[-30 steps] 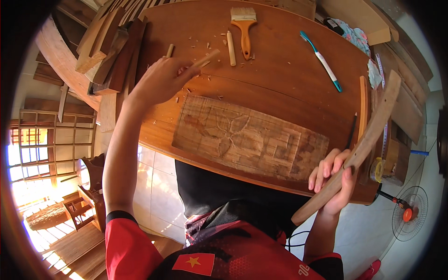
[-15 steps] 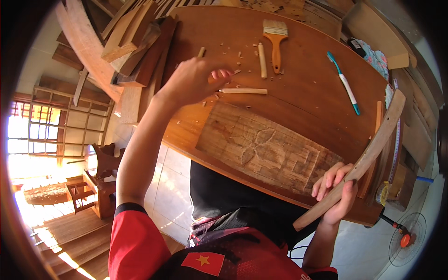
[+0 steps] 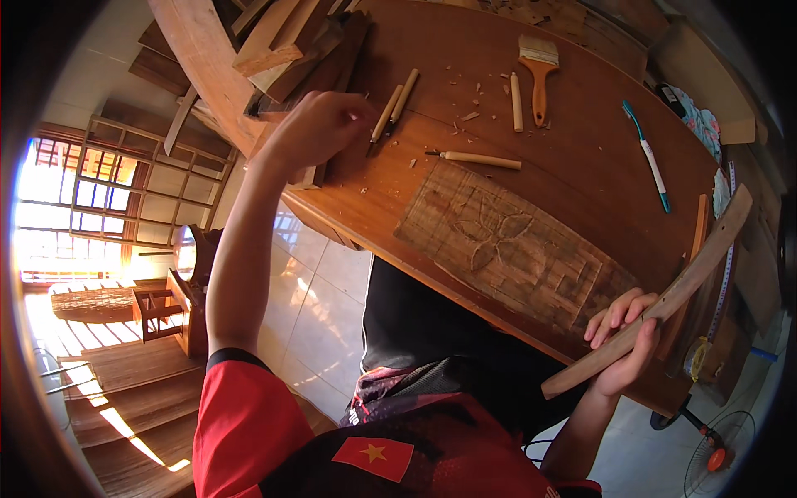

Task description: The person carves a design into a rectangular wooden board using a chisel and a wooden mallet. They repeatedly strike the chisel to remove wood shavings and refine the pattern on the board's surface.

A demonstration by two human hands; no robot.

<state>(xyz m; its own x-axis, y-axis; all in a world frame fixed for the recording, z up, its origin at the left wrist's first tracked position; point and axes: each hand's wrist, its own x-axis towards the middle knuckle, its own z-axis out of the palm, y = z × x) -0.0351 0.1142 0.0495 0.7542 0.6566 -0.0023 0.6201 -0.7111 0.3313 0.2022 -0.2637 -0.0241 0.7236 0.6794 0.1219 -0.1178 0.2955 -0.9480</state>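
My right hand (image 3: 627,336) is closed round a long, slightly curved wooden strip (image 3: 697,270), held slanting above the table's near right corner. Beside it, a board carved with a flower and straight-lined pattern (image 3: 498,241) lies flat along the near edge. My left hand (image 3: 324,124) hovers at the table's left side, next to two wooden-handled carving chisels (image 3: 390,108). Its fingers curl, partly hidden and blurred, so I cannot see whether anything is in them. Another carving chisel (image 3: 481,159) rests just beyond the board, and a further wooden handle (image 3: 516,104) lies farther back.
A flat paintbrush (image 3: 540,79) and a teal-and-white toothbrush (image 3: 647,158) lie on the brown table (image 3: 581,174) among wood chips. Stacked timber (image 3: 282,58) borders the left side. At right are a tape measure (image 3: 697,357) and a standing fan (image 3: 718,456).
The view has shifted, moving the scene rightward. My left hand has drawn left across the table, uncovering the two chisels. My right hand keeps its hold on the wooden strip.
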